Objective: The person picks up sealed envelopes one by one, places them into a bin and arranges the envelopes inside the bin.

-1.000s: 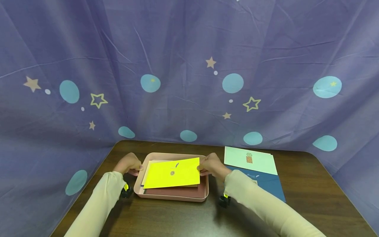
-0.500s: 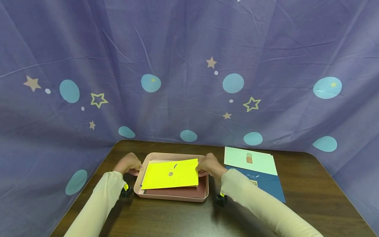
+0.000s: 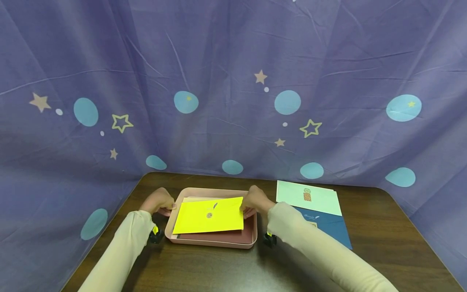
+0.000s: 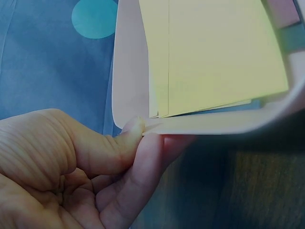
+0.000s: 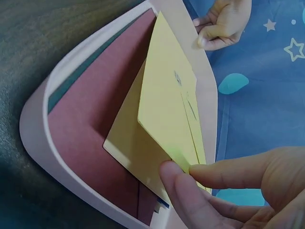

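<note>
Shifted leftward since earlier, yellow envelope (image 3: 208,216) lies lower-centre atop the pink tray (image 3: 251,237). Right hand (image 3: 254,200) grip pinches its edge; left hand (image 3: 158,200) grip pinches the tray rim.

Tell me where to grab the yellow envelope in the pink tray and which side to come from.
Take the yellow envelope by its right short edge, coming from the right. It lies flat on top of the stack in the pink tray, so only an edge can be pinched. The right hand already pinches that edge, and the corner looks lifted off the stack there. The left hand holds the tray's left rim.
</note>
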Demonstrator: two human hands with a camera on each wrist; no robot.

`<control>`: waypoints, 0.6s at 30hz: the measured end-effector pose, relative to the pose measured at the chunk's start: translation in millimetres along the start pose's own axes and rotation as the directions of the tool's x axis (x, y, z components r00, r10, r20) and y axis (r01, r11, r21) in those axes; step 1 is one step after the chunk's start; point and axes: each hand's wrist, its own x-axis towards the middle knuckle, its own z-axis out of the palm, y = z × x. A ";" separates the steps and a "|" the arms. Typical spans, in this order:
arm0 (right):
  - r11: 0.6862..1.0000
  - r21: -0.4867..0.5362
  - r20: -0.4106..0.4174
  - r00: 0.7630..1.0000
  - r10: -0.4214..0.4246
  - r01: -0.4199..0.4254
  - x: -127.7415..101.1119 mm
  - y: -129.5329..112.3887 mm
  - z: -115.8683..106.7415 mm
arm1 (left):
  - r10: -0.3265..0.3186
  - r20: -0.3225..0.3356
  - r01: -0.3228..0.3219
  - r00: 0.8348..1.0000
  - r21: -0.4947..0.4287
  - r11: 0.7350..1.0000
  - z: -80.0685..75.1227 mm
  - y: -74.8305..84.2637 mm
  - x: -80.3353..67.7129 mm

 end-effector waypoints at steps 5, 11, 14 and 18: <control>0.998 -0.054 0.004 1.000 -0.011 0.012 3.0 -3.1 -1.7 | 0.002 -0.003 -0.002 1.000 0.012 1.000 0.2 0.3 -0.6; 0.991 -0.133 -0.010 1.000 -0.005 0.004 8.1 -4.9 -1.7 | -0.002 -0.005 0.003 1.000 0.028 1.000 0.0 0.8 -1.1; 0.983 -0.183 -0.029 1.000 0.013 -0.018 9.9 -7.0 0.1 | -0.006 -0.007 0.006 1.000 0.030 1.000 0.2 0.9 -0.3; 0.961 -0.270 -0.058 0.998 0.039 -0.053 13.2 -8.5 4.2 | -0.012 -0.008 0.012 1.000 0.023 1.000 0.2 0.9 1.0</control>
